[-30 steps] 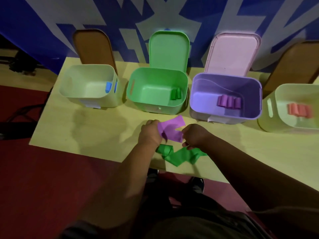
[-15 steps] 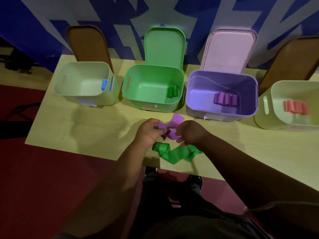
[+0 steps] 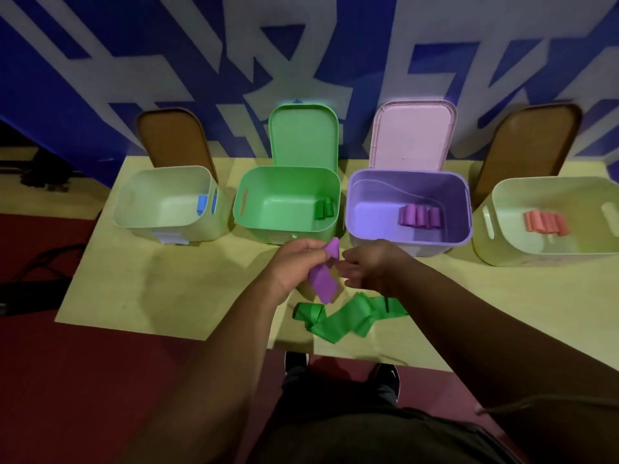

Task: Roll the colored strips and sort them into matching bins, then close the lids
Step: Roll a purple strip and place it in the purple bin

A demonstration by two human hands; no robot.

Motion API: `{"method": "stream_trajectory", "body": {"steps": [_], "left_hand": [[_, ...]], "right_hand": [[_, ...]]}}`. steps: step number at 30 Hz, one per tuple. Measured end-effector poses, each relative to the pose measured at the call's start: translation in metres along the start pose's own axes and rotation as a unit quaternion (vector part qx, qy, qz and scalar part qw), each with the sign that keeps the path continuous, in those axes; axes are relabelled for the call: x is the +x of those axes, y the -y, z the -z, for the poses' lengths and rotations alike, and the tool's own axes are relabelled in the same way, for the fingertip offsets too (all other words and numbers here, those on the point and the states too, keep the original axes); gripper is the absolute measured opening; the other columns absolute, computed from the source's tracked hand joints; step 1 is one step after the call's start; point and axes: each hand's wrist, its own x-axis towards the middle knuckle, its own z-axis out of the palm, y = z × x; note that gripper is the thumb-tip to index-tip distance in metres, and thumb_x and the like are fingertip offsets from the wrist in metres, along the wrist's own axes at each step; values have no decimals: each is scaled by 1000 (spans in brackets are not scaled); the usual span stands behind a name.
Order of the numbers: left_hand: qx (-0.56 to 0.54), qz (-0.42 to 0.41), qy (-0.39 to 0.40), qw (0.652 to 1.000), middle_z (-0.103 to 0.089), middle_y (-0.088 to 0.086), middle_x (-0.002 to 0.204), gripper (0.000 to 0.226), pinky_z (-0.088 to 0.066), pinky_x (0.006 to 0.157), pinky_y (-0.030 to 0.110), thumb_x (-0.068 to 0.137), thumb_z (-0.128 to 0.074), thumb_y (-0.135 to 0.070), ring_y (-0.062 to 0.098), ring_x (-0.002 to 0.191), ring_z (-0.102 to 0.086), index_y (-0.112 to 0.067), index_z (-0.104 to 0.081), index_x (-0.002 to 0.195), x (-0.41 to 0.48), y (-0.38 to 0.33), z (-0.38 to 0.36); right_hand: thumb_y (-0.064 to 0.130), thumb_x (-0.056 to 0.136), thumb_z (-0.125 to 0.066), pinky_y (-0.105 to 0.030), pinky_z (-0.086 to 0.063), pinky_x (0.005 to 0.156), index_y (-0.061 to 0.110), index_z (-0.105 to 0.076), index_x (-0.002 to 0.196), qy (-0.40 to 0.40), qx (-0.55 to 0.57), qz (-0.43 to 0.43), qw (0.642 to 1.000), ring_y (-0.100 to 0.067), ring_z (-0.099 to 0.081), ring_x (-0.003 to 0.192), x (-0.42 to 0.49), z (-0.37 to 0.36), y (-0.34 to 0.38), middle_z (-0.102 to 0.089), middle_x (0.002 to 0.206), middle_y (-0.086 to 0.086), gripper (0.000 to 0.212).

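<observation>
Far left of the purple bin (image 3: 368,192): cream bin (image 3: 160,195) with blue rolls (image 3: 202,204), then the green bin (image 3: 288,195) right beside it. Just in front of the purple bin's left corner, pinching the top end of the purple strip (image 3: 323,279) with the left hand (image 3: 294,262), letting it hang limp above the green strip (image 3: 341,318) on the table (image 3: 150,279). Right hand (image 3: 371,266) just beside, fingers loose, gripping nothing, can't tell if touching. Looks featherlight, floppy and springy. Probably best pinched at a short end and wound tight. Right of the purple bin: second cream bin (image 3: 552,249), coral rolls (image 3: 546,222).
</observation>
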Motion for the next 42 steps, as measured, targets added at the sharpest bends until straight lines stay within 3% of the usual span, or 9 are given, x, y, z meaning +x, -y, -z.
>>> {"method": "stream_trajectory", "body": {"steps": [8, 12, 18, 20, 23, 28, 32, 38, 42], "left_hand": [[-102, -127, 11, 987, -77, 7, 109, 32, -55, 81, 34, 105, -61, -4, 17, 87, -73, -11, -67, 136, -21, -84, 19], [-69, -185, -4, 980, -77, 3, 106, 32, -55, 69, 20, 105, -63, -4, 13, 82, -73, -10, -65, 136, -36, -135, 29], [22, -275, -55, 960, -75, -11, 119, 50, -62, 93, 42, 102, -73, -29, 19, 104, -78, -49, -52, 144, -61, -203, 38], [35, -307, -62, 949, -73, -12, 124, 54, -64, 97, 47, 101, -73, -31, 18, 114, -74, -57, -53, 143, -72, -225, 39], [38, -348, -51, 935, -73, -11, 132, 51, -61, 101, 42, 100, -72, -30, 9, 126, -68, -47, -59, 146, -84, -253, 38], [14, -358, -5, 934, -79, 0, 123, 40, -63, 78, 29, 111, -57, -15, 11, 94, -75, -27, -61, 148, -100, -278, 39], [-9, -337, 31, 941, -78, 2, 129, 39, -60, 104, 53, 114, -51, -16, 32, 111, -78, -28, -59, 150, -105, -280, 42], [-80, -297, 49, 950, -79, 8, 126, 34, -60, 103, 55, 113, -53, -14, 35, 111, -78, -17, -60, 146, -106, -277, 31], [-75, -273, 17, 959, -81, 6, 119, 25, -62, 98, 56, 112, -58, -26, 34, 105, -80, -21, -68, 134, -103, -279, 18]], "right_hand": [[3, 100, -68, -28, -61, 59, 1, -71, 98, 10, 170, 121, 978, -14, -71, 68, -38, 0, 74, -72, 84, -11, 4], [1, 99, -69, -27, -62, 63, 5, -69, 96, -4, 208, 201, 957, -13, -71, 70, -70, 1, 116, -72, 82, -9, 5], [-3, 95, -73, -35, -66, 81, 5, -62, 113, -8, 250, 355, 901, -26, -78, 88, -125, 10, 171, -76, 100, -18, 22], [-2, 95, -74, -33, -65, 79, 5, -59, 122, -5, 233, 408, 883, -26, -79, 86, -140, 12, 186, -77, 104, -18, 32], [-4, 94, -74, -29, -62, 73, 8, -61, 114, -14, 214, 488, 846, -20, -74, 73, -154, 15, 204, -75, 86, -5, 26], [3, 95, -77, -33, -63, 79, 16, -68, 111, -71, 102, 577, 807, -18, -75, 81, -175, 23, 216, -74, 90, -4, 23], [5, 98, -73, -27, -64, 78, 16, -68, 118, -94, 42, 585, 805, -13, -76, 83, -190, 33, 215, -74, 96, -6, 23], [3, 97, -71, -36, -66, 86, 20, -69, 117, -120, -35, 577, 807, -22, -76, 93, -188, 40, 212, -73, 106, -3, 26], [2, 95, -73, -31, -65, 80, 22, -70, 118, -81, -57, 577, 811, -11, -74, 86, -188, 45, 207, -72, 107, -3, 31]]}}
